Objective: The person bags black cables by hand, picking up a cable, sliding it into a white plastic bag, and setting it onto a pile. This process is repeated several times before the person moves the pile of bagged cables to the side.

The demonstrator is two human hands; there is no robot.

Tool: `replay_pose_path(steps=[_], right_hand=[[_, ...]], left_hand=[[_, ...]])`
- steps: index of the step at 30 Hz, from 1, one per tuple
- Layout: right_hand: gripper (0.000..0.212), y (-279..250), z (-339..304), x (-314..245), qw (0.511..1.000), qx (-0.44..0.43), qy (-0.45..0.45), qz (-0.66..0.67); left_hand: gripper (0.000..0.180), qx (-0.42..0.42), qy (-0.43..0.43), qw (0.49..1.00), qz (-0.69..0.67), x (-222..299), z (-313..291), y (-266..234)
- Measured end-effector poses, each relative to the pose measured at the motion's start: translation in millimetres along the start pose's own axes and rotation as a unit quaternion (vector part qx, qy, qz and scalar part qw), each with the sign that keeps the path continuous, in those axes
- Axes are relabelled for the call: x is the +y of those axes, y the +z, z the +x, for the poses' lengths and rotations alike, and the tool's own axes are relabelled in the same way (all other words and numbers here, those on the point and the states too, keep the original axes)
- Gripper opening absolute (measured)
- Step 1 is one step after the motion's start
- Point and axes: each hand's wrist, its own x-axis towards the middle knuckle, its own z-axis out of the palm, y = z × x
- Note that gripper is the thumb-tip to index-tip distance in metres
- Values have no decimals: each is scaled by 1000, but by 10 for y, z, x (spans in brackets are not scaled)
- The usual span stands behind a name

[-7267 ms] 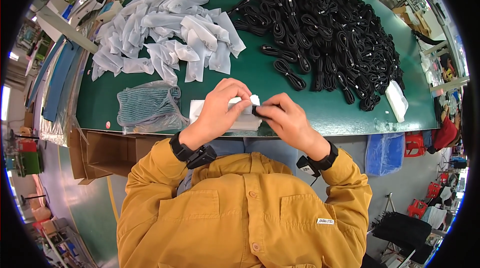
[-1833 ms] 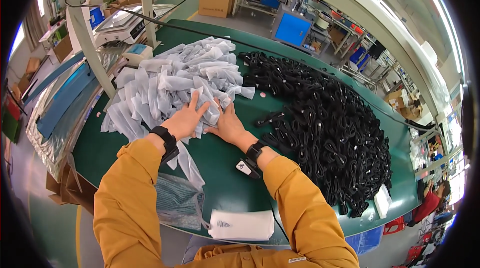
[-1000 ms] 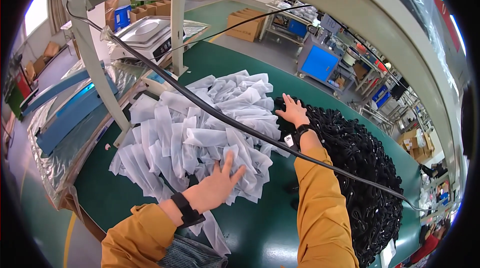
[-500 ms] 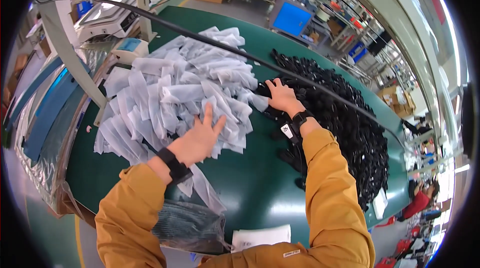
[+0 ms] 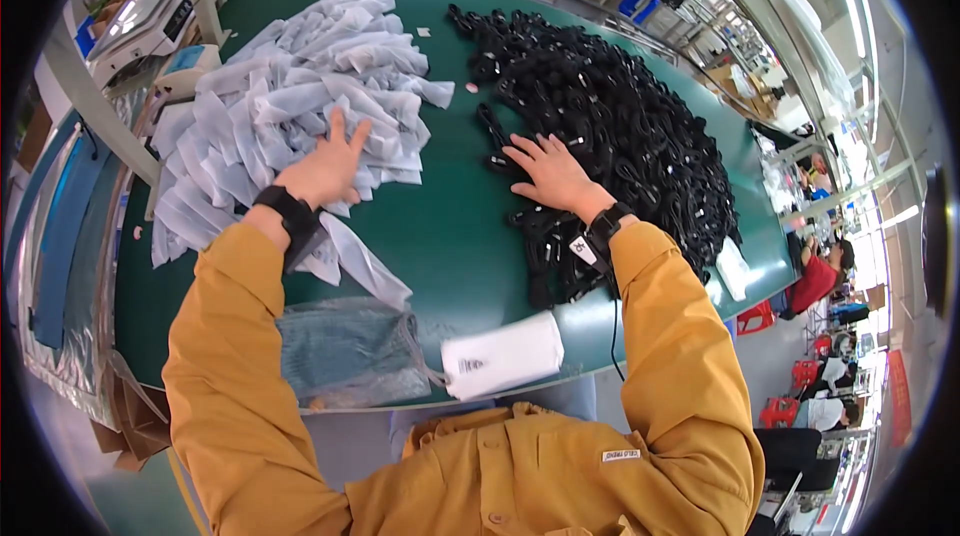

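Observation:
My left hand (image 5: pixel 322 172) rests on the near right side of a heap of thin, whitish translucent sleeves (image 5: pixel 290 76), its fingers spread and nothing gripped. Over the left edge of a heap of black bundled cords (image 5: pixel 640 126) lies my right hand (image 5: pixel 555 178), fingers stretched out. Both wrists wear black bands, and a white tag (image 5: pixel 584 249) hangs by the right one. A single loose sleeve (image 5: pixel 370 264) sticks out toward me below my left hand.
Both heaps lie on a green table (image 5: pixel 455 236). Near its front edge are a clear plastic bag with grey-blue contents (image 5: pixel 345 351) and a white packet (image 5: pixel 505 354). A small white device (image 5: pixel 187 71) and a metal post (image 5: pixel 95 101) stand at the left. Another white packet (image 5: pixel 732 269) lies far right.
My right hand has moved back toward me and away from the sleeves. A strip of green table now shows wider between the heaps. The view has tilted nearer to my body.

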Motion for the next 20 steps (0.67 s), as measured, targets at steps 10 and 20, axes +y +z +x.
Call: replay_pose_path(steps=[10, 20], right_hand=[[45, -427, -1294, -876, 987, -54, -92, 119], [50, 4, -1550, -460, 985, 117, 5, 128]], left_hand=[[76, 256, 163, 950, -69, 169, -1084, 179], [30, 259, 37, 952, -159, 1037, -2396, 1203]])
